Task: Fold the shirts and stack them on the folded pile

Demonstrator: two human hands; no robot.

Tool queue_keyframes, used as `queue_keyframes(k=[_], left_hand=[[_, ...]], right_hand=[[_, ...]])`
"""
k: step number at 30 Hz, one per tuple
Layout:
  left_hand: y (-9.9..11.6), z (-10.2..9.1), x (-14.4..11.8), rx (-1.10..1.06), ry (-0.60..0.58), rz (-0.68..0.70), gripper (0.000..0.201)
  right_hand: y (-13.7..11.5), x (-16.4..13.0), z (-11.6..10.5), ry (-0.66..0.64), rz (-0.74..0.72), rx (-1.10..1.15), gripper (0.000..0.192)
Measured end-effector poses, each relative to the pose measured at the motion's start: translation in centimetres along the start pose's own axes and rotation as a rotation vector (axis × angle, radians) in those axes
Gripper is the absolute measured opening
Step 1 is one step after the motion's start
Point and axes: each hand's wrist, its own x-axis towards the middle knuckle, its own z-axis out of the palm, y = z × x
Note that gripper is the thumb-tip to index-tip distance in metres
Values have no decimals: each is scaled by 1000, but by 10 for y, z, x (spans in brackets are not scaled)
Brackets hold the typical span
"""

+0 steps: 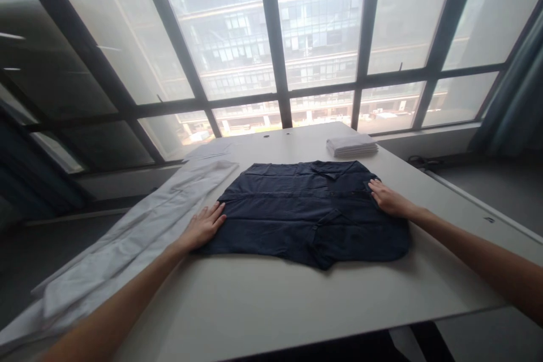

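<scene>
A dark blue shirt [297,212] lies spread and partly folded on the white table [263,300]. My left hand [203,226] rests flat, fingers apart, on the shirt's left edge. My right hand [388,198] lies flat on the shirt's right edge, fingers pointing toward the collar side. Neither hand grips the cloth.
A long white garment [139,237] hangs over the table's left side. A stack of folded white cloth [352,146] sits at the far edge near the window. Large windows stand behind the table, and a curtain [517,102] hangs at the right.
</scene>
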Motion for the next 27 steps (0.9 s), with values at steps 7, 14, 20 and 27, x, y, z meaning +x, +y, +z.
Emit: queue_keyframes(k=[7, 14, 20, 27], left_hand=[[8, 8, -61, -23, 143, 36, 52], [20, 6, -61, -31, 170, -114, 62], [39, -15, -59, -177, 125, 104, 62], [41, -15, -61, -202, -45, 203, 58]], right_hand=[[9, 40, 10, -24, -67, 112, 53], [12, 43, 10, -9, -70, 138, 50], [-2, 34, -9, 30, -67, 73, 49], [-32, 25, -35, 83, -55, 79, 48]])
